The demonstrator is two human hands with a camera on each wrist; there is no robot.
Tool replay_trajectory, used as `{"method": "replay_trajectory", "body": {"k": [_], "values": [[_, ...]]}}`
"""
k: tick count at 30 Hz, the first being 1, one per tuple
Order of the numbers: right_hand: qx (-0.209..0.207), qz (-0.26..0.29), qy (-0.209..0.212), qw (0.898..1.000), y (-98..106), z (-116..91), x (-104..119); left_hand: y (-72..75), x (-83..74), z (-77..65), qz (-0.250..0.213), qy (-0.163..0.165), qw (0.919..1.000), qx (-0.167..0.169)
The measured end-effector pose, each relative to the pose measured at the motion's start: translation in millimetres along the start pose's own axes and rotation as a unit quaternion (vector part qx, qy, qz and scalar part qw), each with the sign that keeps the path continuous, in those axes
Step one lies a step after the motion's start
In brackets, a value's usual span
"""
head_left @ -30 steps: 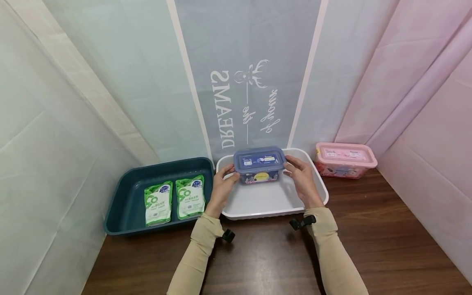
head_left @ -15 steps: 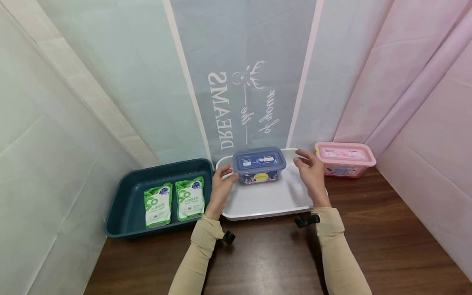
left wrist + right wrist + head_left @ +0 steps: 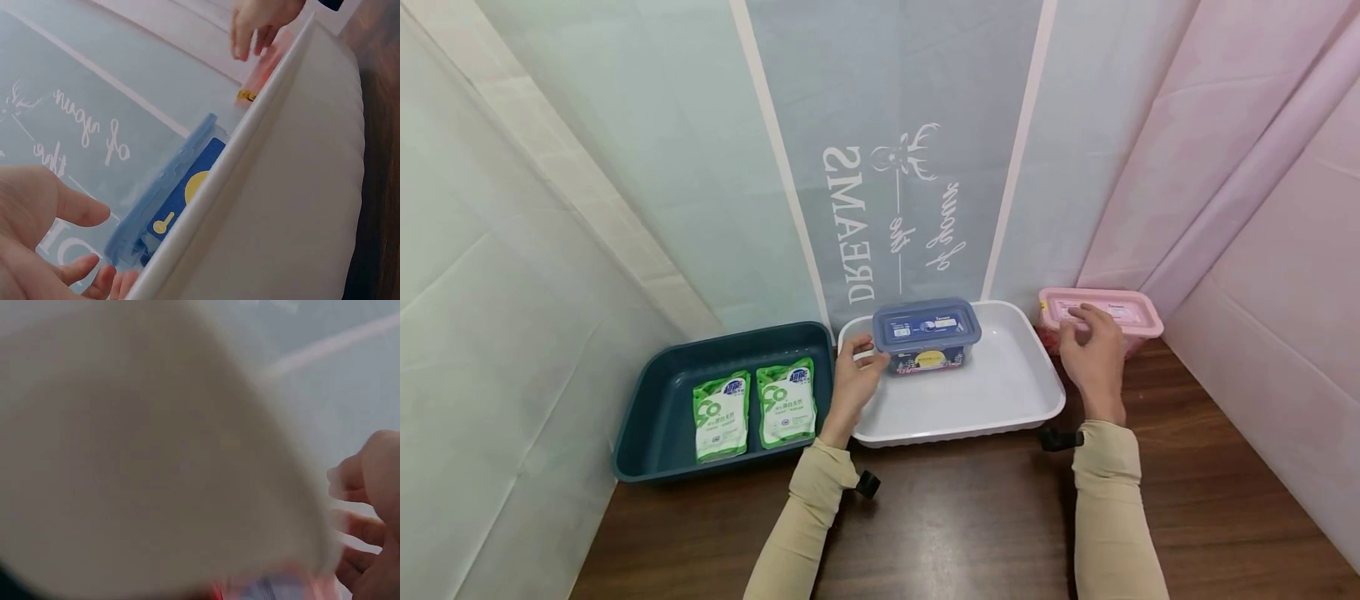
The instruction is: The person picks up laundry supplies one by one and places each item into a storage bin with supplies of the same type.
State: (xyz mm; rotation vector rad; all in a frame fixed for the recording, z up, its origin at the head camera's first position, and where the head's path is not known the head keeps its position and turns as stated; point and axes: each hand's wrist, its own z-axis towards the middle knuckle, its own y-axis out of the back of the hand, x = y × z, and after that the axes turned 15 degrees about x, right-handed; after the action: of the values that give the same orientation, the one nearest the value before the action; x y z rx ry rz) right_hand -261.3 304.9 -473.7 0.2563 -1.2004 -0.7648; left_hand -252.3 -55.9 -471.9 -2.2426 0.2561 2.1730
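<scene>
A plastic box with a blue lid [image 3: 927, 327] sits at the back of the white tray [image 3: 958, 407], a yellow round mark on its front. My left hand [image 3: 853, 387] stays at the box's left end, fingers loosely bent and right by the lid's edge; in the left wrist view the thumb [image 3: 84, 206] stands away from it. Right of the tray is a similar pink-lidded box [image 3: 1138, 312]. My right hand [image 3: 1096, 358] is in front of that box and covers part of it, fingers loosely bent. In the right wrist view these fingers [image 3: 359, 525] hold nothing.
A dark green tray [image 3: 658, 417] stands left of the white one and carries two green-and-white pouches [image 3: 722, 417] [image 3: 787, 402]. All of this is on a dark wooden table [image 3: 955, 517]. Fabric-like walls [image 3: 917, 83] close off the back and both sides.
My right hand has left the right end of the blue-lidded box and moved right, over to the pink-lidded box. The left hand and the blue-lidded box stay nearly where they were.
</scene>
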Motion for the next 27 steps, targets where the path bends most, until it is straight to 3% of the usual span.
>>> {"method": "replay_trajectory", "body": {"k": [4, 7, 11, 14, 18, 27], "values": [[0.054, -0.095, -0.024, 0.994, 12, -5, -16, -1.4, -4.2, -4.0, 0.027, -0.014, 0.9995, -0.009], [0.083, -0.134, -0.040, 0.987, 18, -8, -23, -4.1, -8.2, -9.3, 0.063, -0.044, 0.9969, -0.017], [0.082, -0.156, -0.036, 0.984, 18, -10, -27, -9.5, -13.6, -18.1, 0.126, -0.109, 0.9858, -0.019], [0.070, -0.191, -0.008, 0.979, 20, -13, -30, -14.3, -16.7, -24.6, 0.168, -0.139, 0.9758, -0.016], [0.055, -0.228, 0.033, 0.972, 24, -15, -32, -17.7, -18.6, -28.8, 0.190, -0.143, 0.9713, -0.010], [0.074, -0.282, 0.060, 0.955, 32, -7, -35, -24.2, -15.6, -30.4, 0.184, -0.134, 0.9737, 0.011]]}}
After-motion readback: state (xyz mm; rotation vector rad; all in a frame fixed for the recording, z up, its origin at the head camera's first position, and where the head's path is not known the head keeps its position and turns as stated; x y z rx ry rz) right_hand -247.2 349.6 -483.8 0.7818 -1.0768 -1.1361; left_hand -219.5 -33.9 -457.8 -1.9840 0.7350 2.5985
